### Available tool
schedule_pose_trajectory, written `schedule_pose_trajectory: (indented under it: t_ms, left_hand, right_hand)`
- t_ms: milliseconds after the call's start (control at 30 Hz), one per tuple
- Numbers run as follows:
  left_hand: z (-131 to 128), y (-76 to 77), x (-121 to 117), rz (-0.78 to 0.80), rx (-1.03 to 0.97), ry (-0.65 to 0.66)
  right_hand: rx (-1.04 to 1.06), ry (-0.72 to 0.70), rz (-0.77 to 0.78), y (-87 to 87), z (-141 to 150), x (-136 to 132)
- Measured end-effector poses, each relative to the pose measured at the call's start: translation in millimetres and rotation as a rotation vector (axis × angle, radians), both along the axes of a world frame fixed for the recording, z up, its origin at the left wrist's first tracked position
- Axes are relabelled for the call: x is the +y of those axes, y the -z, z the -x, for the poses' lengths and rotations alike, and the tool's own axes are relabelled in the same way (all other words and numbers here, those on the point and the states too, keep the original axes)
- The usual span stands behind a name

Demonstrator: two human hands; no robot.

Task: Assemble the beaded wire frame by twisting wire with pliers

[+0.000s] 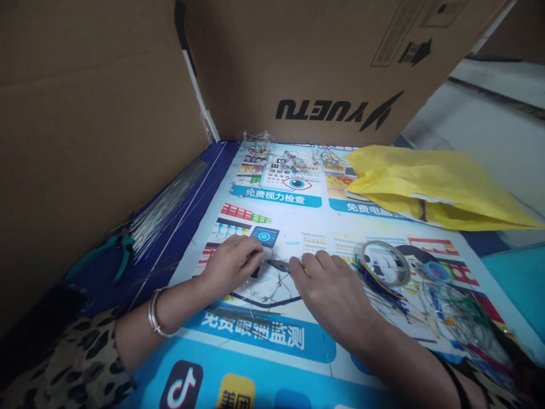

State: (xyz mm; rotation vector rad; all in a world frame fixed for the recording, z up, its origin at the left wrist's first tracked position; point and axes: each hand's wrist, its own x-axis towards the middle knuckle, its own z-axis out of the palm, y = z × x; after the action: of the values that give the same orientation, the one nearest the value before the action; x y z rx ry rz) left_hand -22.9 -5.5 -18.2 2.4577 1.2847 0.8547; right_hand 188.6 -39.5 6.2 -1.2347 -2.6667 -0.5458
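My left hand (234, 258) is closed in a pinch on a thin beaded wire (264, 299), whose loops hang down over the printed sheet. From the right, my right hand (326, 289) wraps round a pair of long-nose pliers (279, 264); the handles are mostly hidden in the palm. The dark jaw tips point left and reach the wire beside my left fingertips. Whether the jaws grip the wire is too small to tell. Several dark straight wires (247, 312) lie on the sheet just below.
Cardboard panels (298, 62) stand at the left and back. Teal-handled pliers (125, 250) and a bundle of straight wires (168, 207) lie left. On the right are a tape roll (406, 267), tangled wires (468, 318) and a yellow bag (438, 179). More wire pieces (293, 162) lie behind.
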Motion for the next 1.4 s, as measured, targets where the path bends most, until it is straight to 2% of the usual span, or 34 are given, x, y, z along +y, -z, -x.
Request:
schedule_pose_trajectory:
  t_ms: [567, 733, 1133, 1400]
  left_hand:
    - [0.4, 2.9, -2.0, 0.089, 0.052, -0.062]
    - [-0.2, 2.8, -1.3, 0.091, 0.05, -0.077]
    - [-0.9, 1.9, -1.0, 0.127, 0.026, -0.082]
    - [-1.0, 1.8, 0.0, 0.184, 0.008, -0.091]
  right_hand:
    - [0.051, 0.028, 0.112, 3.3, 1.4, 6.3]
    - [0.048, 0.014, 0.064, 5.3, -0.3, 5.7]
    - [-0.024, -0.132, -0.093, 0.7, -3.8, 6.8]
    - [-0.055, -0.169, -0.132, 3.0, -6.0, 7.4]
